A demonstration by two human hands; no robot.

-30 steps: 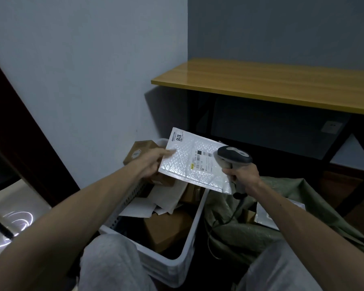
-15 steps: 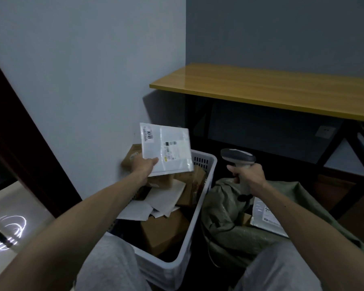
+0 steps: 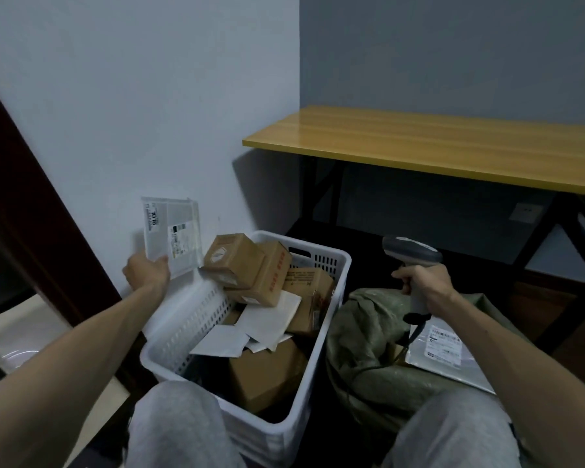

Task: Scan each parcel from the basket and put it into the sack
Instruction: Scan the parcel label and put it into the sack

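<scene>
At centre left, the left hand point(image 3: 146, 272) has its fingers clamped on a mailer point(image 3: 173, 236), upright, outside the basket point(image 3: 190, 319). Right of centre, the right hand point(image 3: 426, 286) grips the scanner point(image 3: 412, 254) over the sack point(image 3: 362, 327). Likely the scanning step: the mailer must cross right to the scanner, then the sack.

I am facing a pale grey wall point(image 3: 132, 96) in the upper left; a yellow-topped table point(image 3: 436, 146) (black legs) is standing at right, a dark door point(image 3: 17, 204) edging the left.

One basket point(image 3: 318, 252), one sack point(image 3: 362, 329), one scanner point(image 3: 412, 255), at least four boxes point(image 3: 233, 261), four mailers point(image 3: 171, 238).
</scene>
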